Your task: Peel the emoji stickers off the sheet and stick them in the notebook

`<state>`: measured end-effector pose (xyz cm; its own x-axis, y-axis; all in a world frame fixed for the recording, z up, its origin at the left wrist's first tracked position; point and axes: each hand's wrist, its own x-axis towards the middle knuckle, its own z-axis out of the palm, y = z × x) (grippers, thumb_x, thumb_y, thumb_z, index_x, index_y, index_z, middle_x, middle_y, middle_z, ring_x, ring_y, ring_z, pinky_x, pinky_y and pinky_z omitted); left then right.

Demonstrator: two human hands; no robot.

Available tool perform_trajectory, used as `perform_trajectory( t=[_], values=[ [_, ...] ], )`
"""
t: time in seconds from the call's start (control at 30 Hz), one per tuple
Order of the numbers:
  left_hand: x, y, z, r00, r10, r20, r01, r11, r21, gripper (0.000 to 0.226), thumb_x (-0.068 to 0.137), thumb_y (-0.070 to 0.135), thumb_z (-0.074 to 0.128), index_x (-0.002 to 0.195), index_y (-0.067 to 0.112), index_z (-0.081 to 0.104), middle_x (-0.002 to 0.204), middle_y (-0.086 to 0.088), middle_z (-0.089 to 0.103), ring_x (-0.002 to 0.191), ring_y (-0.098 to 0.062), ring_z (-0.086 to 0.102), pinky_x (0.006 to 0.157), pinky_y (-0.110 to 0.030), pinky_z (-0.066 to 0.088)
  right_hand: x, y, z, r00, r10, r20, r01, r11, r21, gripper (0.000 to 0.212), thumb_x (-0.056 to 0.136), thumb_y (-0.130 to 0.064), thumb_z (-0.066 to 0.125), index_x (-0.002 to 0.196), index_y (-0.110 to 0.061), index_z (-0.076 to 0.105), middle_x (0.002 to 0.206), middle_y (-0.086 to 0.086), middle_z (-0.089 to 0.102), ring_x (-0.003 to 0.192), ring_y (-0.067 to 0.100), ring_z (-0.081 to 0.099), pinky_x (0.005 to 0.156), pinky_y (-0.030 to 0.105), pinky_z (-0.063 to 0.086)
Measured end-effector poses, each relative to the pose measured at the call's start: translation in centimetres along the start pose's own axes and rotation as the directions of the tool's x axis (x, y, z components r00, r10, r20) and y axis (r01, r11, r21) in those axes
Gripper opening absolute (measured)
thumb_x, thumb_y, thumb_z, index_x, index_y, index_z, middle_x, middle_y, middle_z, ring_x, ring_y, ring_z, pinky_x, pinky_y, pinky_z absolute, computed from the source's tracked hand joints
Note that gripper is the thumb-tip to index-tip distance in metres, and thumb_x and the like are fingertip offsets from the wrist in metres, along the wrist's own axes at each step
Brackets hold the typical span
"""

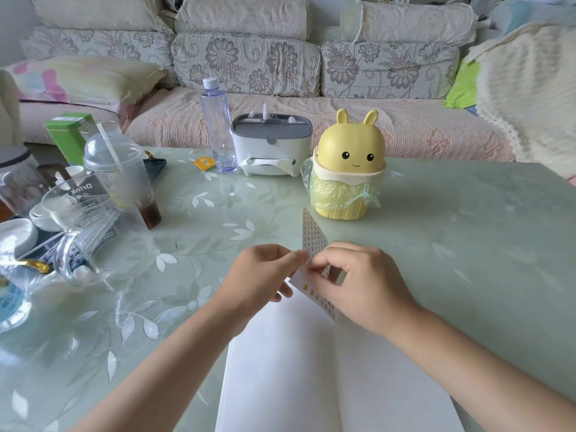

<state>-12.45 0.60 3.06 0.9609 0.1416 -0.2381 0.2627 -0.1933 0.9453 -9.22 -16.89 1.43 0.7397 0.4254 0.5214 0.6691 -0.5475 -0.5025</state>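
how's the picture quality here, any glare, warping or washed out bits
Head view: soft daylight, with pale glare on the glass tabletop; wide-angle warping bends the sofa and table edges; the open notebook is washed out to plain white; the sticker sheet, held between left hand and right hand, is too small to read.

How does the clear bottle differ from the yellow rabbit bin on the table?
The bottle is tall, slim and see-through; the bin is squat, wide and opaque yellow. The bottle has a plain screw cap; the bin has a domed lid with ears and a face. The bin is lined with a plastic bag; the bottle looks nearly empty. Both stand upright on the table.
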Motion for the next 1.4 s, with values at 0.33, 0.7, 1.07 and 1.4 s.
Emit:
perform_trajectory(
  t=[0.33, 0.7, 1.07, 1.4],
  values=[
    [0.4, -1.0, 0.0, 0.987, -0.111, -0.113, 0.111, 0.994, -0.006, 0.015, 0.081, 0.014, 0.068, 0.083, 0.001, 0.074, 0.076, -0.012, 0.074, 0.05, -0.015, 0.06, 0.052, -0.023, 0.051, -0.4, 0.2, 2.1, 0.983, -0.171, -0.068, 0.155, 0.969, -0.192, 0.025, 0.078, -0.035, 0.083, 0.067, -0.024, 0.063, 0.064, -0.008, 0.056, 0.052, 0.01, 0.048, 0.044, 0.024, 0.036],
    [0.1, -1.4, -0.7, 0.997, -0.061, -0.048, 0.06, 0.998, -0.013, 0.018, 0.092, 0.022, 0.067, 0.087, 0.006, 0.074, 0.064, 0.01, 0.07, 0.05, -0.014, 0.056, 0.048, -0.02, 0.037, -0.7, 0.4, 1.5, 0.989, 0.08, 0.122, -0.09, 0.993, 0.079, 0.024, 0.077, -0.052, 0.072, 0.093, -0.034, 0.073, 0.086, -0.019, 0.065, 0.067, 0.009, 0.061, 0.064, 0.031, 0.053],
    [0.7, -1.6, -2.5, 0.981, 0.124, 0.151, -0.146, 0.979, 0.14, 0.015, 0.096, 0.028, 0.067, 0.09, 0.017, 0.075, 0.058, 0.013, 0.057, 0.056, -0.006, 0.045, 0.053, -0.01, 0.037, 1.3, 0.4, -0.2, 0.885, 0.248, 0.395, -0.283, 0.959, 0.032, 0.045, 0.087, -0.038, 0.075, 0.129, -0.045, 0.061, 0.098, -0.026, 0.065, 0.06, 0.001, 0.055, 0.067, 0.019, 0.041],
    [0.1, -2.4, -1.5, 0.982, -0.007, 0.189, -0.018, 0.991, 0.13, 0.022, 0.084, 0.016, 0.079, 0.102, 0.026, 0.07, 0.079, 0.006, 0.074, 0.079, -0.014, 0.071, 0.085, -0.032, 0.055, 0.4, 1.1, -1.5, 0.79, 0.418, 0.448, -0.499, 0.863, 0.075, 0.01, 0.082, -0.028, 0.082, 0.089, -0.029, 0.076, 0.082, -0.013, 0.075, 0.071, -0.002, 0.066, 0.078, 0.034, 0.057]
  ],
)
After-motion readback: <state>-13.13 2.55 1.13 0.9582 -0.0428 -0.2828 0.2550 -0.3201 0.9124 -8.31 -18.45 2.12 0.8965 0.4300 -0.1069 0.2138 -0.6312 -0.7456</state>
